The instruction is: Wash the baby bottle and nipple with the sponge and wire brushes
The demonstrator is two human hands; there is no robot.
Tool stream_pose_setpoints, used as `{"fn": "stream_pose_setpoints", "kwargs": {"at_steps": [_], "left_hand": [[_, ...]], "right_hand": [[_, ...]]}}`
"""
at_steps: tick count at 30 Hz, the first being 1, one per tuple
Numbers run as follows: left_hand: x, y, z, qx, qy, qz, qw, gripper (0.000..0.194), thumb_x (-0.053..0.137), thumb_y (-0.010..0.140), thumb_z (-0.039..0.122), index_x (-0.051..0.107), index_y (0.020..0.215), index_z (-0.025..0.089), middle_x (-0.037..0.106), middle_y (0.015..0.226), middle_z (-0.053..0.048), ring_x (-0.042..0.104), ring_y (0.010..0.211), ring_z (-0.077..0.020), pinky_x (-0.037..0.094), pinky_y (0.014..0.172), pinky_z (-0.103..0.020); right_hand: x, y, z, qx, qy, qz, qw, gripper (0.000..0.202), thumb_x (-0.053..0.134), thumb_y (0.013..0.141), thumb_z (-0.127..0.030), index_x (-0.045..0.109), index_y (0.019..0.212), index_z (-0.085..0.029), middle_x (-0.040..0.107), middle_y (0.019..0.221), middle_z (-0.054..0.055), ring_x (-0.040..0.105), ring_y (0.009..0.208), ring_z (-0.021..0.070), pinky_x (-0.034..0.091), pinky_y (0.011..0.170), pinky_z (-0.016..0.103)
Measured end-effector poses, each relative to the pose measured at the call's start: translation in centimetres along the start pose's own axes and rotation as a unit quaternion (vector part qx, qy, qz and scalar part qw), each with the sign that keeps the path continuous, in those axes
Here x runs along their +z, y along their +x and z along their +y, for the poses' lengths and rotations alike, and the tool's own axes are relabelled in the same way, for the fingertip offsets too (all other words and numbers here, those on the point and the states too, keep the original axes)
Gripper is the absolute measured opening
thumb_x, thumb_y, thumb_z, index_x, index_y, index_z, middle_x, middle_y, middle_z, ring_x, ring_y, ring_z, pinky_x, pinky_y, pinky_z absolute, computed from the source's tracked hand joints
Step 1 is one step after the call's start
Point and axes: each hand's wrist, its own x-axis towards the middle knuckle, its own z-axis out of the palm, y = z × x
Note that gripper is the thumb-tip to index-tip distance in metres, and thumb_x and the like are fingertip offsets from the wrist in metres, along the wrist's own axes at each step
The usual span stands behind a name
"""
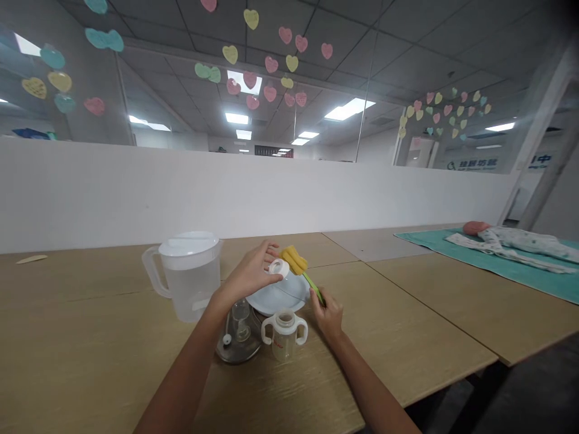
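My left hand (259,270) pinches a small white bottle collar (278,268) over a white basin (275,296). In my right hand (328,314) is the green handle of a sponge brush (295,260), whose yellow sponge head is raised close to the collar. Below the hands stands a clear baby bottle (284,342) with two white handles and an open top. To its left, a metal tray (239,355) carries a clear glass or plastic piece (241,319) and a thin straw-like part with a white end (227,339).
A lidded translucent pitcher (192,283) with liquid in it stands left of the basin. At far right, a doll (520,238) in patterned clothing lies on a green mat (543,271). A white wall (271,199) with glass above borders the wooden table (99,337) at the back.
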Motion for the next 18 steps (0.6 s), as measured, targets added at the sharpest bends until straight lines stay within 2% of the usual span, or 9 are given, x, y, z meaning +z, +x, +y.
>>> {"fn": "stream_pose_setpoints", "kwargs": {"at_steps": [4, 6, 13, 18], "left_hand": [[0.2, -0.1, 0.4, 0.061, 0.012, 0.038, 0.997, 0.039, 0.06, 0.07, 0.022, 0.054, 0.109, 0.022, 0.051, 0.108, -0.003, 0.054, 0.1, -0.0155, 0.049, 0.087, -0.029], [0.4, 0.0, 0.1, 0.071, 0.026, 0.049, 0.996, 0.035, 0.056, 0.074, 0.022, 0.056, 0.109, 0.022, 0.047, 0.109, -0.004, 0.054, 0.1, -0.0146, 0.048, 0.09, -0.029], [1.1, 0.5, -1.1, 0.069, 0.164, 0.069, 0.982, 0.035, 0.051, 0.077, 0.018, 0.054, 0.112, 0.02, 0.047, 0.107, -0.005, 0.051, 0.102, -0.0179, 0.043, 0.094, -0.034], [-0.5, -0.1, 0.2, 0.027, 0.257, 0.078, 0.963, 0.037, 0.05, 0.079, 0.019, 0.053, 0.116, 0.017, 0.051, 0.112, -0.008, 0.052, 0.105, -0.0203, 0.042, 0.092, -0.033]], "right_hand": [[0.0, 0.0, -0.2, 0.003, -0.007, -0.01, 1.0, 0.037, 0.042, 0.091, -0.04, 0.06, 0.069, -0.016, 0.052, 0.048, -0.001, 0.042, 0.042, 0.0087, 0.031, 0.047, 0.02], [0.0, -0.1, -0.2, -0.012, 0.0, -0.019, 1.0, 0.035, 0.044, 0.09, -0.039, 0.06, 0.07, -0.016, 0.054, 0.049, 0.0, 0.044, 0.042, 0.0088, 0.032, 0.047, 0.02], [0.2, -0.3, 0.2, -0.035, 0.021, 0.011, 0.999, 0.026, 0.05, 0.087, -0.035, 0.063, 0.075, -0.015, 0.062, 0.06, 0.002, 0.052, 0.048, 0.0092, 0.038, 0.051, 0.019], [0.0, 0.0, -0.1, -0.024, 0.005, 0.002, 1.0, 0.029, 0.048, 0.088, -0.036, 0.061, 0.073, -0.015, 0.059, 0.055, 0.001, 0.049, 0.045, 0.009, 0.035, 0.048, 0.02]]}}
